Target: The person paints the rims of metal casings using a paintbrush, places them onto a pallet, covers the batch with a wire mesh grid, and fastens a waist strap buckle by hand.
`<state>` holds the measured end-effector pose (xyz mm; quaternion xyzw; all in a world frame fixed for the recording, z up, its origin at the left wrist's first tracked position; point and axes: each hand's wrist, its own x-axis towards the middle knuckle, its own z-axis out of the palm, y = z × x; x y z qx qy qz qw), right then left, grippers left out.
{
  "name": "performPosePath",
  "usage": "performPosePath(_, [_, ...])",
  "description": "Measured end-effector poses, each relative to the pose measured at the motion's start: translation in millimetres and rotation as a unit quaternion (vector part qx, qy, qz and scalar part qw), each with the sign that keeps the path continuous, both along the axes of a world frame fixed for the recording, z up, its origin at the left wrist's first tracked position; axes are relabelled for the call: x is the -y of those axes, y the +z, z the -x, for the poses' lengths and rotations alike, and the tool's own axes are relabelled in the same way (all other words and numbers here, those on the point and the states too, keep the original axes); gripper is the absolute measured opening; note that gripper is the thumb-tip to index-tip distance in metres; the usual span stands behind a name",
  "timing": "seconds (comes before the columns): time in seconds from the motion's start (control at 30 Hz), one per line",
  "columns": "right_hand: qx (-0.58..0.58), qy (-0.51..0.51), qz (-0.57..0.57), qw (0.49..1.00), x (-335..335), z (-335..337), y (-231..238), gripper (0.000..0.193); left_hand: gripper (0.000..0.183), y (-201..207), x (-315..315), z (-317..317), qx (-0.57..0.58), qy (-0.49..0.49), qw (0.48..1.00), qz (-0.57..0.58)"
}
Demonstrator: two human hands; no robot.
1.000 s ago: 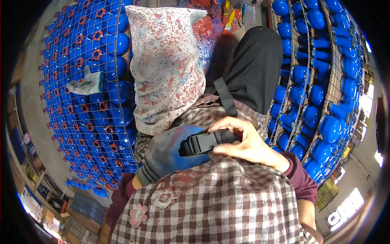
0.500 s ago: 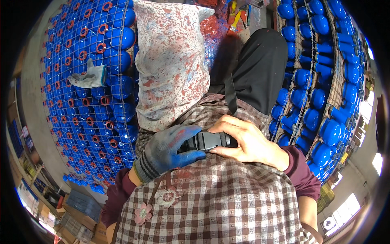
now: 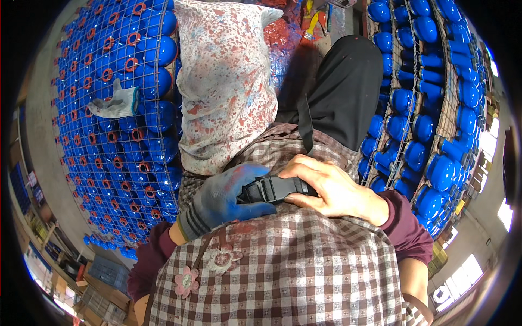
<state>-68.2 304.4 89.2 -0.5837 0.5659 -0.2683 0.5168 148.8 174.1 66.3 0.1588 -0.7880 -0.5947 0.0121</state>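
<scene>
A black plastic strap buckle (image 3: 274,188) lies at my waist, its two halves joined. My left hand (image 3: 224,195), in a grey knitted glove stained blue and red, grips its left end between thumb and fingers. Bare, my right hand (image 3: 331,190) pinches the right end. From beneath the right fingers' side, a loose black strap end (image 3: 306,127) runs up toward my lap. The brown-and-white checked apron (image 3: 283,266) lies under both hands. Paint-spattered cloth (image 3: 223,81) covers my left leg.
On the left stands a wire rack (image 3: 117,141) of glossy blue parts with red rings, a loose work glove (image 3: 117,102) on it. More blue parts (image 3: 427,127) fill racks on the right. A yellow-handled brush (image 3: 311,26) lies ahead on the paint-covered floor.
Both hands keep their hold on the buckle, which has tilted slightly, its right side a little higher. My left fingers have parted slightly from its upper edge. The view has shifted a little.
</scene>
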Motion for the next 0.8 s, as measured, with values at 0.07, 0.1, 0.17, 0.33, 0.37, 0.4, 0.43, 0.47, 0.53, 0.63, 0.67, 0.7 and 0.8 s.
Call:
performPosePath(0.07, [-0.012,-0.012,0.015,1.0,0,-5,-1,0.034,0.059,0,-6,-3,0.006,0.021,0.999,0.046])
performPosePath(0.1, [-0.019,-0.015,0.012,1.0,0,-8,-1,0.034,0.06,0,-9,-4,0.023,0.026,0.997,0.064])
performPosePath(0.17, [-0.024,-0.013,0.015,1.0,2,-9,-3,0.034,0.061,-1,-10,-4,0.042,0.032,0.995,0.082])
performPosePath(0.33, [-0.035,0.008,0.003,0.999,-2,-2,-4,0.032,0.058,-7,-2,2,-0.042,0.002,0.993,0.108])
performPosePath(0.37, [-0.065,0.004,-0.006,0.998,-6,5,-4,0.032,0.058,-9,3,-1,-0.042,0.003,0.993,0.109])
performPosePath(0.4, [-0.096,0.001,-0.014,0.995,-8,12,-4,0.032,0.056,-12,11,-8,-0.02,0.02,0.995,0.1])
performPosePath(0.43, [-0.1,-0.011,-0.048,0.994,-8,21,-3,0.034,0.055,-13,15,-11,0.001,0.036,0.995,0.091])
performPosePath(0.47, [-0.08,-0.017,-0.053,0.995,-10,22,-3,0.034,0.055,-10,15,-9,0.002,0.035,0.995,0.091])
performPosePath(0.53, [-0.053,-0.009,-0.05,0.997,-7,16,-1,0.033,0.055,-2,11,1,0.011,0.028,0.997,0.068])
performPosePath(0.63, [0.038,-0.145,-0.071,0.986,-4,8,-7,0.032,0.051,-16,8,-1,0.009,0.1,0.995,-0.009])
performPosePath(0.67, [0.111,-0.237,-0.13,0.956,-3,3,-10,0.032,0.05,-17,6,-6,0.029,0.157,0.983,-0.089])
performPosePath(0.7, [0.127,-0.268,-0.075,0.952,-4,-3,-22,0.029,0.052,-17,7,-9,0.062,0.2,0.959,-0.192])
performPosePath(0.8, [0.277,-0.391,-0.239,0.845,4,-10,-12,0.027,0.034,-10,14,-11,-0.002,0.357,0.856,-0.374])
